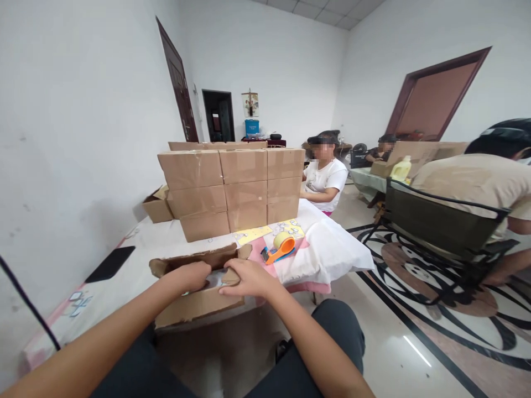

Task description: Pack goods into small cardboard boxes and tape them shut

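Observation:
An open cardboard box (199,310) stands at the table's near edge, close to my lap. My left hand (194,276) reaches over its near side into the opening. Its fingertips are hidden inside, so what they touch does not show. At the box's right end, my right hand (246,276) grips a flap, thumb near the front edge and fingers bent over the top. Something pale or clear lies inside, too covered to name. Behind the box and to the right, an orange tape dispenser (279,249) with a yellowish roll rests on the cloth.
A wall of stacked cardboard boxes (244,190) stands across the table, with a smaller open carton (157,205) at its left. A black phone-like slab (110,264) lies on the left. A person in white (327,179) sits beyond; another (477,182) sits in a chair at right.

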Demonstrator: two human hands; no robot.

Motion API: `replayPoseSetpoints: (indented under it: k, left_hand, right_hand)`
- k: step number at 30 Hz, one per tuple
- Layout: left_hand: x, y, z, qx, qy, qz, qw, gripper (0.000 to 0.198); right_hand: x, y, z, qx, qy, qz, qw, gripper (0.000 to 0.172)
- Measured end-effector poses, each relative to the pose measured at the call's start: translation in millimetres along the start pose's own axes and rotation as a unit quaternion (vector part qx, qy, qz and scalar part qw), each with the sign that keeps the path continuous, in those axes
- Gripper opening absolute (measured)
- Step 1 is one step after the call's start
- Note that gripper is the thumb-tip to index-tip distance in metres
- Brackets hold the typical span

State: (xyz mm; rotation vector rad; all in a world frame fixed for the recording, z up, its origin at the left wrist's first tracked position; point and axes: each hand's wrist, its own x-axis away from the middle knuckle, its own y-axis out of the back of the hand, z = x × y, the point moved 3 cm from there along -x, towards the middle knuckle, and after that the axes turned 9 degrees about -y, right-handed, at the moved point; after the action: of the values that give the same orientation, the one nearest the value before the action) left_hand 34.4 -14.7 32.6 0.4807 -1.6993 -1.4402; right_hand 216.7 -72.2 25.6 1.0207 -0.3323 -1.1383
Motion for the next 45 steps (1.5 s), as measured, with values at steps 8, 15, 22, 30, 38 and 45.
replayPoseSetpoints:
  k: [8,15,22,30,38,45]
  left_hand:
    - [3.3,9.3,1.6,0.007,-0.018,0.032,0.999,0.033]
    - [11.9,9.1,-3.6,0.01,0.02,0.027,0.999,0.038]
    - [11.9,7.4,-10.2,-0.008,0.011,0.029,0.999,0.047]
    - [15.9,13.5,-10.1,-0.026,-0.005,0.016,1.0,0.04]
    - [20.7,14.6,-8.2,-0.04,-0.009,-0.02,0.999,0.037]
    - [26.4,18.3,4.0,-0.025,0.005,-0.048,0.999,0.043]
  right_hand:
    - [-0.7,-3.7,-0.6,-0.072,-0.061,-0.014,0.995,0.077]
    - [-2.2,-5.5,-0.9,-0.069,-0.046,-0.004,0.997,0.076]
    - [-2.7,-6.4,-0.4,-0.053,-0.044,-0.001,0.998,0.076]
    - [-4.9,-8.5,-4.6,-0.052,-0.056,-0.016,0.997,0.075]
    - [-5.9,-8.6,-2.4,-0.031,-0.057,-0.03,0.997,0.067]
    - [-4.6,-4.8,-1.0,-0.065,-0.071,-0.018,0.995,0.052]
